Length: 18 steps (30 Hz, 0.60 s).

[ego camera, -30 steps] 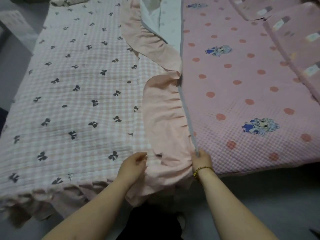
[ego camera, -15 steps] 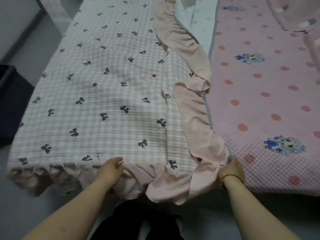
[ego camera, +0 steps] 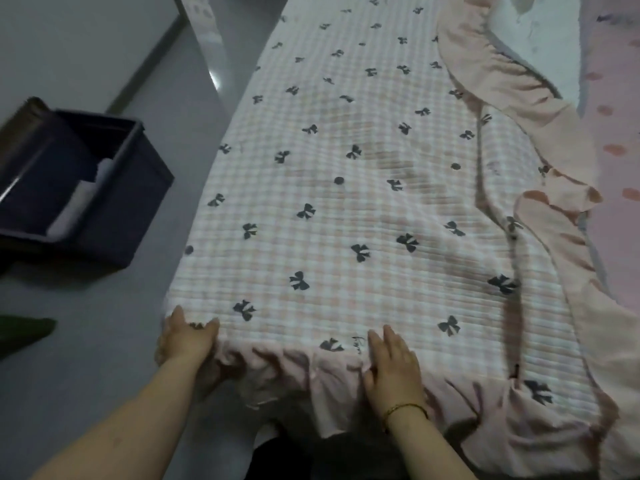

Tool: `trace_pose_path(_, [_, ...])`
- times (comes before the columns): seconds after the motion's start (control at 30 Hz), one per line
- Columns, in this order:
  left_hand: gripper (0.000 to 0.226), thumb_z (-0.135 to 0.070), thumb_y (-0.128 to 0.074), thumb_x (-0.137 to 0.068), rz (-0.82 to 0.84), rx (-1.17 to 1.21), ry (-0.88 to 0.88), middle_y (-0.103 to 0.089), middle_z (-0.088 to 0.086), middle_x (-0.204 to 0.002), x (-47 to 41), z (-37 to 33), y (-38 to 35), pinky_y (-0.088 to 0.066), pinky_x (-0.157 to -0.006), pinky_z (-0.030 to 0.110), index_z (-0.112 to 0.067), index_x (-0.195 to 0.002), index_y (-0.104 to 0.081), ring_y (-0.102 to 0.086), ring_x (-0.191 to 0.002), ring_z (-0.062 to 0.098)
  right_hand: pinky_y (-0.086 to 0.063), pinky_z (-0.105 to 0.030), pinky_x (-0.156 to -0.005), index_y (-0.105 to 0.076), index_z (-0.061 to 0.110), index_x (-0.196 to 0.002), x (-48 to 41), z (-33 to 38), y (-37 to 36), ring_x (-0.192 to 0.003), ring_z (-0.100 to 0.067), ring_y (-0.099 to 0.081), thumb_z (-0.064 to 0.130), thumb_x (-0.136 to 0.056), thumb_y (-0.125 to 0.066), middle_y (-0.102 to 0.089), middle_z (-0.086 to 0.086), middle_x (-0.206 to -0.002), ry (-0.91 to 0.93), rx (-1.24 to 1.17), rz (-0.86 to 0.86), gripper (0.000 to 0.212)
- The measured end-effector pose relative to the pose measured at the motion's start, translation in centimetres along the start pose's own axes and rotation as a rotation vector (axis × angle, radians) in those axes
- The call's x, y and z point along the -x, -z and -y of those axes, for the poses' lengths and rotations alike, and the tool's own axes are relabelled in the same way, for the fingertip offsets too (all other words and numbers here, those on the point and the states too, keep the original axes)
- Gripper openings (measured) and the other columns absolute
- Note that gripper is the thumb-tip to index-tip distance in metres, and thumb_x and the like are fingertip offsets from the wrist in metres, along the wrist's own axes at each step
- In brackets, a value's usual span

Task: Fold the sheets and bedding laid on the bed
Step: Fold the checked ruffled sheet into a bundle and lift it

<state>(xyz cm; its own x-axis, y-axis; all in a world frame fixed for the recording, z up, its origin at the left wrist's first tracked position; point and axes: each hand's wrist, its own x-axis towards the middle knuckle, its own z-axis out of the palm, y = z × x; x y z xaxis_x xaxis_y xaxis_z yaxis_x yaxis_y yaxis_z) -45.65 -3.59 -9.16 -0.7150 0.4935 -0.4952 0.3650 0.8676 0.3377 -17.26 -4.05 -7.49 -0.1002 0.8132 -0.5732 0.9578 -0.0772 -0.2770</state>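
Quilt lay flat along the bed's left side, bow print up. Its ruffle flopped along the right edge against the dotted sheet.

Change vs 1 s ago: both hands left the ruffle seam mid-bed and slid left along the near hem.

Left hand was now at the near-left corner, cloth sitting between thumb and finger. Can't tell if it gripped or just touched; the fingers under the hem were hidden.

Right hand lay flat on the hem mid-width, fingers straight, pressing, holding nothing.

View swung left too, so the box on the floor came into frame.

My read: the lengthwise fold looked done, and the hands were squaring the near edge, probably to set up the next fold toward the far end. Risk: the ruffle bunching inside it.
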Motion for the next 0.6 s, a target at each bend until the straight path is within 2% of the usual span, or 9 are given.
trace_pose_path(0.1, [0.070,-0.036,-0.068,-0.079,0.100,0.101,0.065,-0.045,0.018,-0.139,-4.4,2.1,0.9,-0.034,-0.106,0.048,-0.010,-0.137,-0.041,-0.044,-0.124,0.039,-0.004,-0.040,-0.117,0.000,0.031,-0.148,-1.2,2.7,-1.8,-0.144,-0.024,0.008,0.030,-0.096,-0.035,0.016,-0.003,-0.156,-0.094,0.037,0.060,0.063])
trace_pose_path(0.17, [0.061,-0.030,-0.071,-0.077,0.092,0.196,0.071,-0.055,0.018,-0.129,-5.7,2.4,1.5,-0.041,-0.101,0.045,-0.006,-0.129,-0.049,-0.053,-0.114,0.038,-0.003,-0.042,-0.116,0.003,0.031,-0.148,-1.7,3.2,-2.3,-0.144,-0.025,0.010,0.032,-0.096,-0.035,0.019,-0.004,-0.155,-0.156,0.052,0.070,0.065])
trace_pose_path(0.33, [0.040,-0.021,-0.063,-0.086,0.064,0.158,0.002,-0.059,0.024,-0.120,-5.3,2.1,2.0,-0.042,-0.093,0.039,0.003,-0.118,-0.057,-0.055,-0.111,0.039,-0.002,-0.041,-0.117,0.003,0.030,-0.148,-1.9,4.3,-2.5,-0.144,-0.024,0.011,0.028,-0.095,-0.037,0.019,-0.004,-0.155,-0.216,0.094,0.061,0.066])
trace_pose_path(0.43, [0.033,-0.012,-0.057,-0.091,0.074,0.289,-0.013,-0.059,0.031,-0.116,-4.6,1.7,4.1,-0.044,-0.090,0.040,0.012,-0.113,-0.059,-0.057,-0.108,0.041,0.004,-0.037,-0.116,-0.001,0.028,-0.148,-1.5,5.0,-2.7,-0.145,-0.023,0.007,0.025,-0.094,-0.037,0.013,-0.004,-0.156,-0.238,0.090,-0.023,0.065])
trace_pose_path(0.5, [0.034,-0.014,-0.057,-0.091,0.026,0.435,0.066,-0.058,0.032,-0.113,-5.3,2.2,7.9,-0.049,-0.085,0.048,0.012,-0.113,-0.057,-0.058,-0.104,0.043,0.020,-0.029,-0.111,-0.016,0.023,-0.147,-0.6,6.0,-3.3,-0.144,-0.026,-0.004,0.016,-0.089,-0.043,-0.006,-0.009,-0.157,-0.144,0.094,-0.135,0.064])
trace_pose_path(0.53, [0.037,-0.017,-0.057,-0.091,-0.018,0.481,0.102,-0.058,0.032,-0.115,-6.0,2.8,10.1,-0.053,-0.077,0.048,0.011,-0.116,-0.055,-0.058,-0.103,0.043,0.023,-0.027,-0.109,-0.031,0.019,-0.141,-0.1,6.9,-3.3,-0.140,-0.030,-0.017,0.013,-0.078,-0.052,-0.027,-0.014,-0.151,-0.085,0.100,-0.189,0.067])
trace_pose_path(0.57, [0.040,-0.020,-0.056,-0.092,-0.040,0.503,0.122,-0.056,0.030,-0.116,-6.8,3.5,12.2,-0.056,-0.061,0.044,0.008,-0.120,-0.053,-0.058,-0.102,0.042,0.018,-0.028,-0.111,-0.043,0.017,-0.131,0.4,7.8,-3.3,-0.132,-0.032,-0.031,0.018,-0.064,-0.061,-0.046,-0.016,-0.139,-0.028,0.119,-0.191,0.070])
trace_pose_path(0.6, [0.041,-0.022,-0.055,-0.092,-0.041,0.517,0.116,-0.056,0.028,-0.116,-7.2,4.0,14.5,-0.053,-0.043,0.037,0.006,-0.123,-0.051,-0.057,-0.099,0.040,0.010,-0.031,-0.113,-0.049,0.016,-0.126,0.7,9.0,-3.3,-0.127,-0.033,-0.039,0.025,-0.057,-0.065,-0.051,-0.018,-0.134,0.040,0.196,-0.176,0.071])
